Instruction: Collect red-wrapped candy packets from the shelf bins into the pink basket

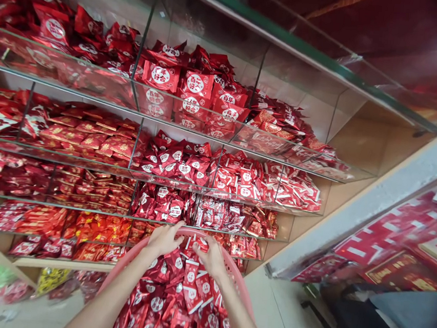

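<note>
A pink plastic basket (pixel 240 282) full of small red candy packets (pixel 156 304) with white labels stands in front of the lower shelves. My left hand (pixel 165 239) is over the basket's far left rim, its thumb and forefinger apart and nothing visible between them. Just to the right, inside the far rim, my right hand (pixel 210 258) has its fingers closed around a red packet (pixel 202 244). Part of that packet is hidden by the fingers. Paler red-and-white packets (pixel 190 290) lie on the heap below my right hand.
Glass-fronted shelves (pixel 104 99) rise ahead, divided into compartments of red packets (pixel 195 87). Filled plastic bags (pixel 53 279) lie beneath the shelving at left. A black wheeled chair (pixel 399 326) stands on the tiled floor (pixel 277 314) at right, below red printed goods (pixel 393 230).
</note>
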### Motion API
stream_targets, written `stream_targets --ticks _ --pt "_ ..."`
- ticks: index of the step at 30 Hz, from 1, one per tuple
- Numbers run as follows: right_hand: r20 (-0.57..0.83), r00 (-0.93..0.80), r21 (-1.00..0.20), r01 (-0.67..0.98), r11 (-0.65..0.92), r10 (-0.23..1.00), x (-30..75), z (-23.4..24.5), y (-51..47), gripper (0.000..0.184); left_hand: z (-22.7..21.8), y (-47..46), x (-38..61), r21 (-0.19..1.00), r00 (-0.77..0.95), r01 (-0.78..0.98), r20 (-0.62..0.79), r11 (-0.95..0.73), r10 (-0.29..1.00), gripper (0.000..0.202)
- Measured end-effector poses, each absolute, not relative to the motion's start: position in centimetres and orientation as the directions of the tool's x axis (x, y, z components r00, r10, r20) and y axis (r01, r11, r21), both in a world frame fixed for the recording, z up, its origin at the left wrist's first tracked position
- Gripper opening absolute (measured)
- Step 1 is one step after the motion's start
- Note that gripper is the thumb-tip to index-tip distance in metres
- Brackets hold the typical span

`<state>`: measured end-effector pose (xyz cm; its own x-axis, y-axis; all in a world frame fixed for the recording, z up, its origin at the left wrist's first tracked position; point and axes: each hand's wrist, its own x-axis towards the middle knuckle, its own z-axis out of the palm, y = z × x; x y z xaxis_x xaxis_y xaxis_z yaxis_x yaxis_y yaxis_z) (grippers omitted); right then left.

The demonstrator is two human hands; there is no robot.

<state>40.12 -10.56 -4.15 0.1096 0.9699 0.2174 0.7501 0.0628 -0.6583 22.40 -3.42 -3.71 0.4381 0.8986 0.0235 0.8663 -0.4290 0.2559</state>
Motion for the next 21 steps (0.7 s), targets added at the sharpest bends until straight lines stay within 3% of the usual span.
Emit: stream_targets --ticks 3,5,8,14,21 --pt "0.201 0.185 -0.778 0.627 0.042 0.962 40.7 -4.3 -11.1 0.037 -3.6 -3.5 22.4 0.256 0.443 0.864 0.021 -0.433 0.896 0.054" --pt "0.191 0.216 -0.791 0.611 0.020 0.957 40.7 -4.5 -11.5 0.041 -3.6 -3.5 22.4 0.255 0.443 0.866 0.010 -0.430 0.897 0.055" --pt "0.193 0.245 -0.716 0.697 -0.035 0.950 40.1 -4.7 -12.2 0.041 -3.5 -3.5 22.4 0.257 0.438 0.868 0.008 -0.426 0.899 0.056" --pt "0.327 0.203 -0.473 0.881 -0.026 0.923 38.5 -5.1 -12.7 0.035 -3.6 -3.5 22.4 0.258 0.429 0.872 0.008 -0.416 0.903 0.057" --pt "0.415 0.159 -0.417 0.908 0.032 0.896 38.4 -5.6 -12.7 0.039 -3.7 -3.5 22.4 0.258 0.418 0.878 -0.002 -0.404 0.908 0.056"
